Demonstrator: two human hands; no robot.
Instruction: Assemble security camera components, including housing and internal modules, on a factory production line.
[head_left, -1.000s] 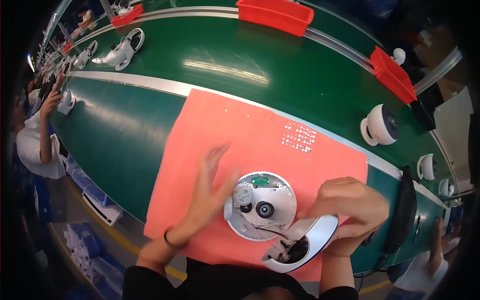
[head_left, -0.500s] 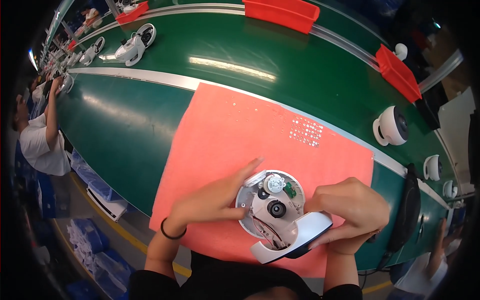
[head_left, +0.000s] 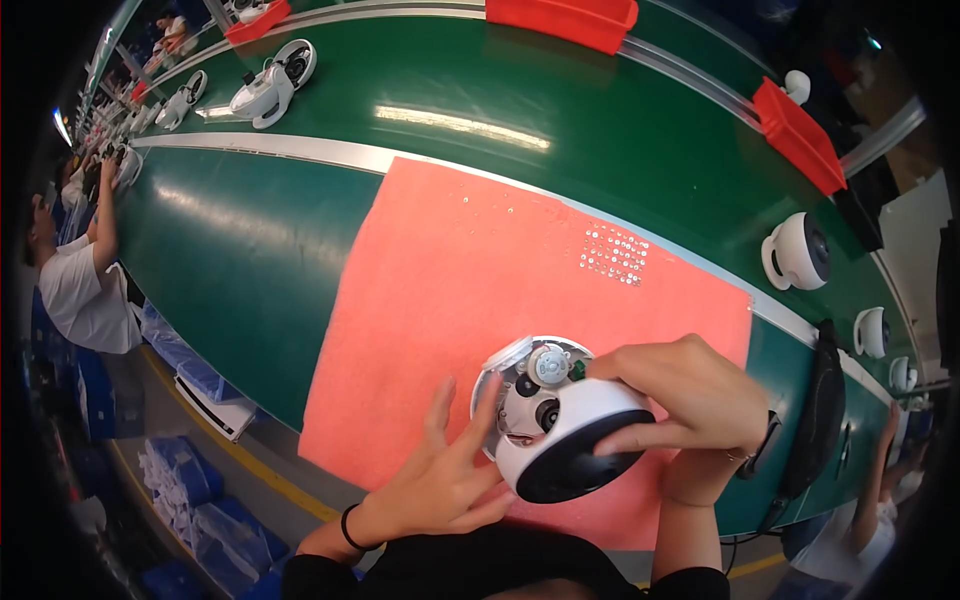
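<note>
On the pink foam mat [head_left: 400, 300] lies an open round white housing [head_left: 483, 395] with a silver motor [head_left: 548, 366], a black round part and thin wires inside. My right hand [head_left: 690, 395] grips a white ball-shaped shell with a black face [head_left: 590, 455], thumb on the black face and fingers over its far edge. The shell is tilted and covers the housing's near right side. My left hand [head_left: 455, 475] has its fingers spread at the housing's left rim. Its thumb lies close to the shell's lower left; whether they touch, I cannot tell.
Small shiny metal pieces [head_left: 615, 255] stand in rows on the mat's far right. Beyond runs a green conveyor [head_left: 430, 90] with white devices [head_left: 797, 250] and red bins [head_left: 800, 135]. A black pouch-like thing [head_left: 812, 430] lies at right. A co-worker [head_left: 85, 280] works at far left.
My right hand has turned the shell over the housing, so its black face now shows upward. My left hand has drawn back toward me from the housing's left side, fingers spreading.
</note>
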